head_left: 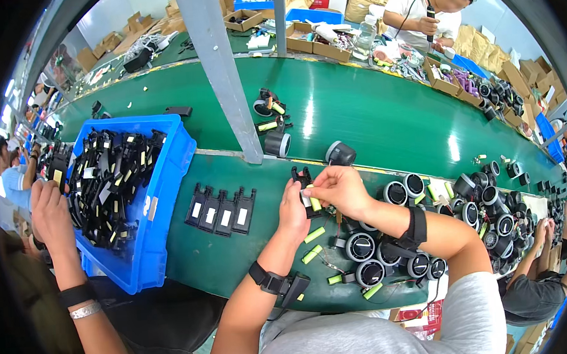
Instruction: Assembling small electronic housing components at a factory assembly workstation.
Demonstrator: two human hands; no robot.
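My left hand (293, 210) is closed around a black plastic housing (301, 174) held upright above the green bench. My right hand (342, 190) comes in from the right, its thumb and fingertips pinching at a yellow-green cylindrical battery (314, 202) against that housing. Fingers partly cover where the two parts meet, so I cannot tell if the battery is seated. Left of my hands, several flat black casings (223, 213) with white labels lie in a row. Beside my right forearm is a pile of round black-and-grey fan-like units (361, 246) with loose green batteries (312, 254) and thin wires.
A blue bin (177, 163) full of black casings stands at the left, a neighbour's hand (49, 212) next to it. A grey metal post (224, 77) rises ahead by the green conveyor (356, 102), which carries a few units. Across it, a person (429, 15) holds a tool.
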